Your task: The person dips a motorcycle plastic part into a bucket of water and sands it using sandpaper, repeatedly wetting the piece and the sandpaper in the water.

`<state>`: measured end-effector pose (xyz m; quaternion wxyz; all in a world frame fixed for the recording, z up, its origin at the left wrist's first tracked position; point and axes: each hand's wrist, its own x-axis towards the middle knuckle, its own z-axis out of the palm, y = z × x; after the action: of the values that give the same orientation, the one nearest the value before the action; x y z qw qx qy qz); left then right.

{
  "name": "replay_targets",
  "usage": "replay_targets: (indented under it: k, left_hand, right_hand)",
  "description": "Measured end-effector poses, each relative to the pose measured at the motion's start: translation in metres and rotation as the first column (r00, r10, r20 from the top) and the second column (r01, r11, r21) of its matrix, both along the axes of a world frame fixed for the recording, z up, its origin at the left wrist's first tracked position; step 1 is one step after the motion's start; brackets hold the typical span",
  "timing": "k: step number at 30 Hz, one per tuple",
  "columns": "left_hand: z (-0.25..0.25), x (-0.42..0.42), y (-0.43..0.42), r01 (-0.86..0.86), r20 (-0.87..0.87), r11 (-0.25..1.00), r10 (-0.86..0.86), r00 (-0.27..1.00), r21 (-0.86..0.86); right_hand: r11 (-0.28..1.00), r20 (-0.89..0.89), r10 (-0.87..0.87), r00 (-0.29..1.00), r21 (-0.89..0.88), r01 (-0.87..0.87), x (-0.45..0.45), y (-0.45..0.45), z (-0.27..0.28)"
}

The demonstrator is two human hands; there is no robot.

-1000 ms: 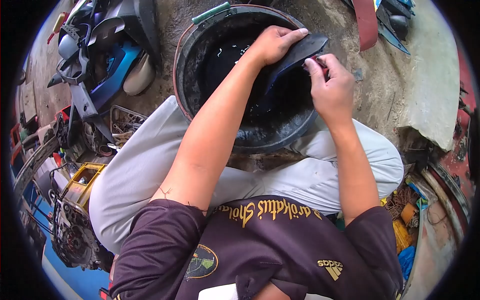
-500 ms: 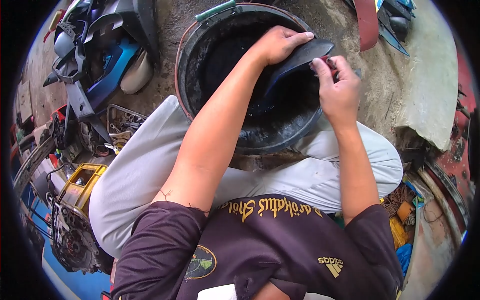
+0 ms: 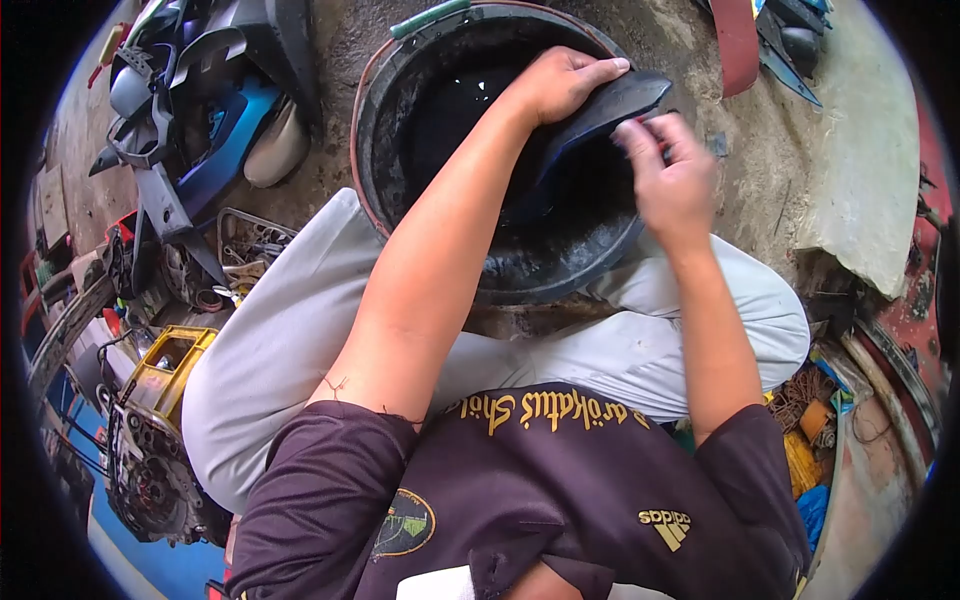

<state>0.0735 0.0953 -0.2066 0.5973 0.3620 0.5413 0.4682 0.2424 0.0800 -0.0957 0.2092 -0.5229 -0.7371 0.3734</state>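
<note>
My left hand (image 3: 563, 88) is closed on the upper edge of a dark curved plastic panel (image 3: 622, 104), thumb along its top. The panel is tilted over a large black bucket (image 3: 372, 150), its lower part reaching inside, where the surface looks wet. At the panel's right edge is my right hand (image 3: 675, 180), smeared by motion, with fingers pinched together. A bit of red shows at its fingertips, mostly hidden, so its kind is not clear. The bucket has a wire handle with a green grip (image 3: 430, 18).
Plastic motorcycle body panels (image 3: 225, 135) are piled at upper left. A yellow crate (image 3: 172, 368) and an engine part (image 3: 160, 480) lie at left. A red panel (image 3: 735, 45) and a pale slab (image 3: 868, 170) are at right. My legs in grey trousers flank the bucket.
My right hand has shifted slightly down and left along the panel's edge, and the red thing in it is now less visible. My left hand keeps its grip on the panel.
</note>
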Motion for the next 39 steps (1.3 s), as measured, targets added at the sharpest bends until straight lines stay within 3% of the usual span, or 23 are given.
replay_targets:
  k: [1, 3, 5, 8, 11, 12, 17, 18, 21, 25, 30, 39]
  left_hand:
    - [0.0, 0.001, 0.001, -0.012, 0.038, 1.0, 0.011, 0.999, 0.015]
    - [-0.001, 0.002, 0.005, -0.025, 0.023, 0.999, 0.024, 0.999, 0.042]
    - [-0.005, 0.003, -0.001, -0.029, 0.024, 0.999, 0.028, 0.999, 0.023]
    - [-0.004, 0.001, 0.007, 0.001, 0.033, 1.0, -0.001, 0.999, 0.005]
    - [-0.003, 0.0, 0.0, -0.001, -0.013, 1.0, 0.001, 1.0, 0.012]
    - [0.001, 0.0, -0.004, -0.012, -0.055, 1.0, 0.013, 0.998, 0.022]
    - [0.016, 0.003, -0.016, -0.066, -0.099, 0.965, 0.094, 0.991, 0.254]
    - [0.02, 0.002, -0.018, -0.066, -0.147, 0.97, 0.103, 0.984, 0.232]
    - [0.025, 0.004, -0.021, -0.061, -0.366, 0.919, 0.215, 0.905, 0.389]
    - [0.024, 0.015, -0.037, -0.228, -0.255, 0.871, 0.362, 0.896, 0.436]
    - [0.021, 0.012, -0.055, -0.057, -0.328, 0.913, 0.203, 0.923, 0.405]
    - [0.027, -0.004, -0.055, 0.117, -0.558, 0.873, 0.195, 0.806, 0.473]
  right_hand:
    - [0.999, 0.011, 0.045, 0.999, 0.025, -0.046, 0.0, -0.003, -0.003]
    - [0.993, -0.02, -0.026, 0.999, 0.111, 0.028, -0.006, 0.013, 0.008]
    - [0.99, -0.024, -0.138, 0.99, -0.01, 0.138, 0.005, 0.036, 0.017]
    - [0.997, -0.032, -0.005, 0.999, 0.077, 0.008, 0.01, 0.006, -0.007]
    - [0.958, -0.15, -0.263, 0.953, -0.153, 0.241, 0.004, 0.023, 0.01]
    - [0.954, -0.291, -0.258, 0.921, -0.227, 0.196, 0.009, 0.032, 0.012]
    - [0.977, -0.216, -0.159, 0.963, -0.175, 0.122, 0.01, 0.025, 0.01]
    - [0.976, -0.232, -0.154, 0.96, -0.187, 0.111, 0.01, 0.027, 0.008]
    - [0.986, -0.217, -0.117, 0.969, -0.142, 0.087, 0.014, 0.033, 0.004]
    - [0.995, -0.13, -0.095, 0.987, -0.026, 0.093, 0.007, 0.035, 0.006]
    - [0.995, -0.103, -0.098, 0.99, -0.007, 0.098, 0.009, 0.038, 0.004]
    - [0.998, -0.058, -0.062, 0.996, -0.034, 0.06, 0.009, 0.039, 0.001]
